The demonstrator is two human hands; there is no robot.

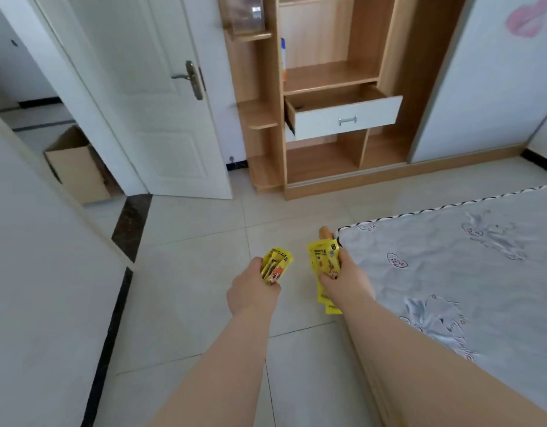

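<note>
My left hand grips a small bunch of yellow snack packets with a cartoon print, held out over the tiled floor. My right hand grips another bunch of yellow packets; some of them hang down below my fingers. Both arms reach forward at about the same height, the hands a short gap apart. Straight ahead stands a wooden wardrobe unit whose white-fronted drawer with a metal handle is pulled open; what lies inside it is hidden.
A mattress with a grey printed cover lies at my right, its corner close to my right hand. A white door stands open at the left, a cardboard box beyond it. A white sliding panel flanks the wardrobe.
</note>
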